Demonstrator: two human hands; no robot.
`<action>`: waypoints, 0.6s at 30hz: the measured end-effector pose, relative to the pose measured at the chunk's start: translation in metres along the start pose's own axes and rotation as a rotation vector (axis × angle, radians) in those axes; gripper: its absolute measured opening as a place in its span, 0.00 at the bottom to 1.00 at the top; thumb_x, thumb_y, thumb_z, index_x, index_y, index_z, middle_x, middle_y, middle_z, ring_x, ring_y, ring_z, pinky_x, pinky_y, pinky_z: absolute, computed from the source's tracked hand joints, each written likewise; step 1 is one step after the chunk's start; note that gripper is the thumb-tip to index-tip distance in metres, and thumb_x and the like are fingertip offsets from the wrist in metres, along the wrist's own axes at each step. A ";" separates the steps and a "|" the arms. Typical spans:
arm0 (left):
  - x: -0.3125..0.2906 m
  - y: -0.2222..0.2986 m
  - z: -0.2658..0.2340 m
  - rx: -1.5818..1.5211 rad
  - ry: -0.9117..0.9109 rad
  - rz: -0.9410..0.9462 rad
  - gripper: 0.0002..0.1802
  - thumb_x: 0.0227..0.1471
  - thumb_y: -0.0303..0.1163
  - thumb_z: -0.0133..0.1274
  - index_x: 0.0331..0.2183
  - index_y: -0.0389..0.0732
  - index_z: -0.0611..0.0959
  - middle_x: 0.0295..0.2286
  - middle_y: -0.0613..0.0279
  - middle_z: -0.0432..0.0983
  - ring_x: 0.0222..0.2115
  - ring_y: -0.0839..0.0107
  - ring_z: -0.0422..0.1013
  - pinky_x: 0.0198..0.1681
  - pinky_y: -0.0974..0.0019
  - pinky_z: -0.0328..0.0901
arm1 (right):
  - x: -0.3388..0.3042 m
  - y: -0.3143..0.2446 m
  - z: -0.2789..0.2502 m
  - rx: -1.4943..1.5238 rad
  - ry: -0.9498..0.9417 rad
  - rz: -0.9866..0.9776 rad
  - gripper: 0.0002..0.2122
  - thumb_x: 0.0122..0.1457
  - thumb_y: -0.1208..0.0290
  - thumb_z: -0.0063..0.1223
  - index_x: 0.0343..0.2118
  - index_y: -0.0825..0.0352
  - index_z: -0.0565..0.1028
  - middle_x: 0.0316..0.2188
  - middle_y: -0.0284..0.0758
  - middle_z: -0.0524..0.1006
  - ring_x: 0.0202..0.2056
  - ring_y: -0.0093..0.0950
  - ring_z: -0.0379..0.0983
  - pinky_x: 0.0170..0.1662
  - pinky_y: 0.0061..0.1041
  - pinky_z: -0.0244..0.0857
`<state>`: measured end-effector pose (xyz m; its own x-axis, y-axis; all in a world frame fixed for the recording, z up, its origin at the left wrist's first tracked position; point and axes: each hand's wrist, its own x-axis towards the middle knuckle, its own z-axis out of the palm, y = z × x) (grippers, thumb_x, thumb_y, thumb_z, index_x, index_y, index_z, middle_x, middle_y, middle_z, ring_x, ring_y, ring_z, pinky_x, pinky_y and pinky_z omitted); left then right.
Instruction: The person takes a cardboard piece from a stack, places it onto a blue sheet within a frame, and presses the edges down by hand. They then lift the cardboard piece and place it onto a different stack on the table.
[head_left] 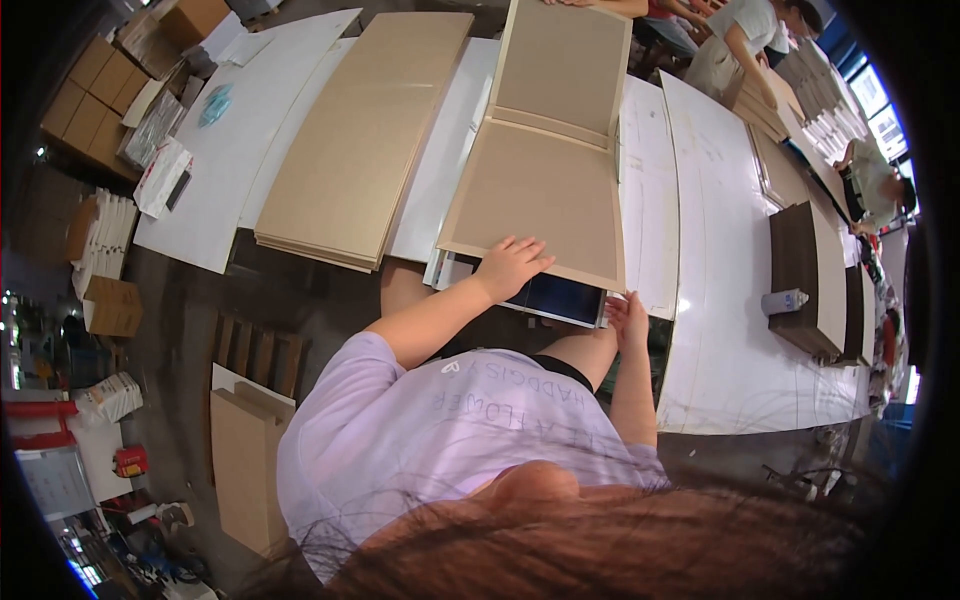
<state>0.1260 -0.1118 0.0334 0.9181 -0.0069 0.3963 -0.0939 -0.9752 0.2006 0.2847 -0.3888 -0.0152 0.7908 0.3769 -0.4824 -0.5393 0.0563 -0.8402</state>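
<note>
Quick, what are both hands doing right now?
Left hand: open, laid on the brown board.
Right hand: fingers slightly bent, at the end of the silver frame; whether it grips anything cannot be told.

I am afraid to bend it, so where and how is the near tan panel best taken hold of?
Probably grip the near tan panel by its near edge, coming from the near side, pinching above and below. That straight edge seems to sit over a dark recess, which may leave room beneath; the left hand lies across that edge. At its far end lies another tan panel.
</note>
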 end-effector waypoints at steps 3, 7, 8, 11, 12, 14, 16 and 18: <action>0.006 0.002 -0.004 0.021 0.004 0.000 0.20 0.52 0.34 0.42 0.47 0.52 0.76 0.49 0.59 0.70 0.52 0.62 0.65 0.53 0.52 0.59 | 0.006 0.009 0.016 -0.322 0.002 -0.077 0.12 0.64 0.61 0.41 0.38 0.65 0.72 0.32 0.35 0.79 0.28 0.22 0.75 0.23 0.18 0.59; 0.008 0.000 -0.007 0.022 0.018 0.006 0.20 0.52 0.34 0.42 0.47 0.53 0.76 0.49 0.59 0.70 0.51 0.62 0.66 0.52 0.52 0.59 | 0.001 0.009 0.033 -0.366 0.049 -0.082 0.10 0.63 0.65 0.43 0.40 0.64 0.72 0.33 0.33 0.79 0.29 0.21 0.75 0.24 0.16 0.60; 0.008 -0.001 -0.009 0.023 0.029 0.004 0.20 0.52 0.35 0.42 0.47 0.53 0.77 0.48 0.59 0.71 0.51 0.62 0.66 0.52 0.52 0.60 | 0.001 0.009 0.038 -0.331 -0.016 -0.077 0.10 0.63 0.66 0.43 0.40 0.64 0.72 0.33 0.34 0.79 0.29 0.21 0.75 0.24 0.15 0.60; 0.011 -0.001 -0.013 0.016 0.030 -0.013 0.19 0.52 0.35 0.41 0.47 0.53 0.77 0.48 0.59 0.71 0.50 0.62 0.66 0.52 0.52 0.60 | -0.002 0.015 0.045 -0.315 -0.092 -0.075 0.10 0.63 0.67 0.42 0.43 0.64 0.72 0.33 0.34 0.79 0.30 0.21 0.75 0.26 0.15 0.62; 0.011 -0.002 -0.014 0.024 0.031 -0.026 0.19 0.52 0.35 0.41 0.47 0.53 0.77 0.48 0.59 0.71 0.50 0.62 0.66 0.52 0.52 0.60 | -0.002 0.019 0.049 -0.334 -0.106 -0.080 0.11 0.63 0.68 0.42 0.44 0.65 0.71 0.34 0.33 0.79 0.31 0.21 0.75 0.27 0.15 0.62; 0.015 -0.001 -0.016 -0.025 0.021 -0.011 0.19 0.52 0.36 0.41 0.46 0.52 0.77 0.48 0.59 0.71 0.50 0.62 0.66 0.53 0.52 0.60 | -0.003 0.027 0.051 -0.393 -0.106 -0.100 0.12 0.63 0.69 0.42 0.48 0.65 0.70 0.34 0.32 0.78 0.32 0.20 0.74 0.29 0.15 0.63; 0.017 0.001 -0.017 -0.019 0.003 -0.025 0.19 0.53 0.36 0.41 0.46 0.52 0.77 0.48 0.58 0.71 0.50 0.62 0.66 0.53 0.52 0.60 | 0.001 0.034 0.048 -0.471 -0.145 -0.123 0.12 0.63 0.70 0.42 0.48 0.64 0.70 0.35 0.31 0.78 0.34 0.20 0.74 0.31 0.16 0.62; 0.016 0.003 -0.015 -0.028 -0.020 -0.020 0.19 0.53 0.36 0.40 0.46 0.52 0.77 0.49 0.58 0.70 0.51 0.62 0.66 0.53 0.52 0.59 | 0.001 0.038 0.049 -0.527 -0.179 -0.144 0.13 0.63 0.69 0.41 0.49 0.62 0.70 0.36 0.29 0.78 0.37 0.18 0.73 0.34 0.17 0.62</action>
<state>0.1347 -0.1114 0.0539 0.9275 0.0081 0.3737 -0.0856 -0.9686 0.2334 0.2508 -0.3406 -0.0354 0.7594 0.5530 -0.3428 -0.1760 -0.3326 -0.9265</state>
